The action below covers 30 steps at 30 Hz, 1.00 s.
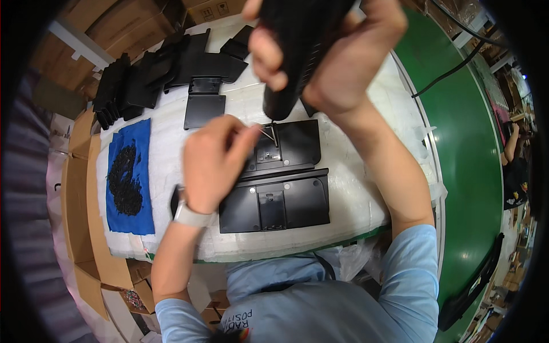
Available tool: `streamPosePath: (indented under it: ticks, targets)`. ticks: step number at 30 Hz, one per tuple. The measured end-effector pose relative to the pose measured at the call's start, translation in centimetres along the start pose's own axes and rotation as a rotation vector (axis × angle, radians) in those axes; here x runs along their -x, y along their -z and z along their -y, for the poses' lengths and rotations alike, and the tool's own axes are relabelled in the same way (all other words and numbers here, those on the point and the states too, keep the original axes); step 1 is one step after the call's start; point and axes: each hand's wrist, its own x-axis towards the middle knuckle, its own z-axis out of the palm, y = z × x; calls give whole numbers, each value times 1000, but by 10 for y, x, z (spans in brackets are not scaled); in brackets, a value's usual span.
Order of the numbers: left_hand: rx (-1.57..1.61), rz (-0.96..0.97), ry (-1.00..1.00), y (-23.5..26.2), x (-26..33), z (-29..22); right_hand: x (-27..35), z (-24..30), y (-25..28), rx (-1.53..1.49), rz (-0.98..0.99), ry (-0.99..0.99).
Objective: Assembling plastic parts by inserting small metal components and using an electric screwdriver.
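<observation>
My right hand (349,68) is wrapped round a black electric screwdriver (294,63), held upright with its narrow end down. That end is over the upper black plastic panel (300,140), which has a recessed middle section. Thin metal pieces (275,136) show over the recess, just below the screwdriver. My left hand (214,160) lies at the panel's left side, thumb and fingers pinched together beside the metal; what they hold is blurred. A second black panel (240,206) of like shape lies nearer me, its recess facing up.
A blue cloth (143,211) at the left bears a heap of small black parts (124,183). Stacked black plastic pieces (137,86) stand at the far left, with a hinged black piece (205,111) before them. Cardboard boxes (77,194) flank the padded white table; a green surface (474,171) runs along the right.
</observation>
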Motion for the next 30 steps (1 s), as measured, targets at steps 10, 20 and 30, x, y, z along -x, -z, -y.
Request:
streamPosePath:
  ticks: [10, 20, 30]
  targets:
    - [-973, -53, 539, 153, 69, 163, -4, 32, -5, -66, -161, 270]
    - [-795, -233, 395, 145, 83, 189, 2, 33, -3, 69, -153, 266]
    - [-624, -73, 420, 140, 80, 168, 0, 60, 7, -6, -187, 310]
